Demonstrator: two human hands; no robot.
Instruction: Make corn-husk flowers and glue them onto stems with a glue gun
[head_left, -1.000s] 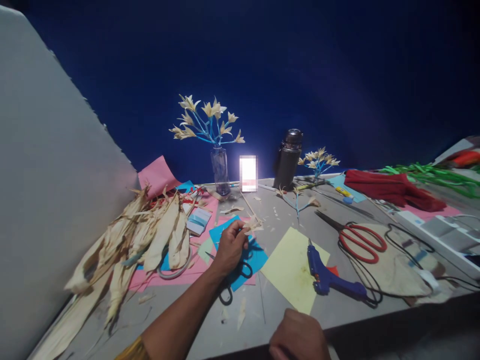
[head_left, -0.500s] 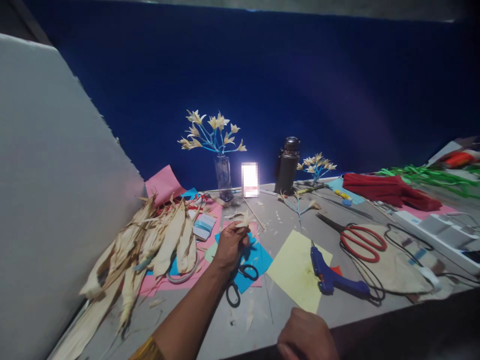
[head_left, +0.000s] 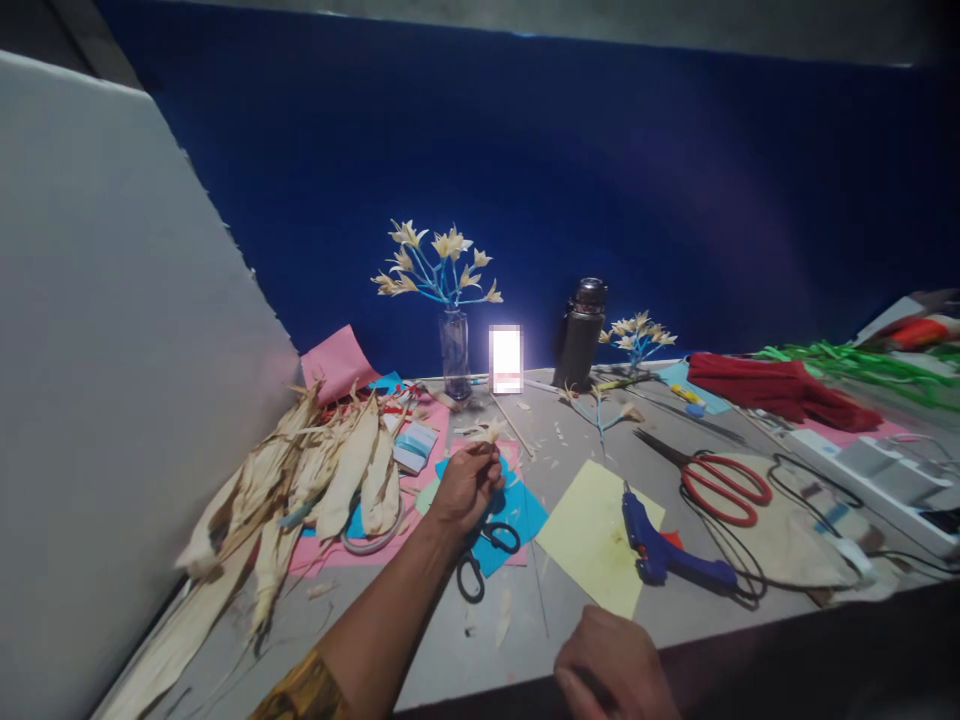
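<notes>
A small pale corn-husk flower (head_left: 489,432) is pinched between the thumb and fingertips of my left hand (head_left: 469,490), petals upward. That hand is above a blue paper sheet (head_left: 529,510); black-handled scissors (head_left: 499,537) lie just below it, blades hidden. My right hand (head_left: 611,660) is curled at the table's front edge, its back toward me; what its fingers hold, if anything, is hidden. Nearest to it is a yellow paper sheet (head_left: 589,530), with a blue glue gun (head_left: 667,555) on its right side.
Dried corn husks (head_left: 337,480) are heaped at left beside a white panel (head_left: 112,300). Behind stand a vase (head_left: 455,355) of husk flowers, a bright pixelated patch and a dark flask (head_left: 581,335). Red-handled scissors (head_left: 727,487), a power strip (head_left: 877,480) and dark red cloth (head_left: 772,385) are at right.
The view has shifted slightly, moving the left-side things a little rightward. My left hand has turned slightly, with the flower still in its fingers. My right hand stays almost in place.
</notes>
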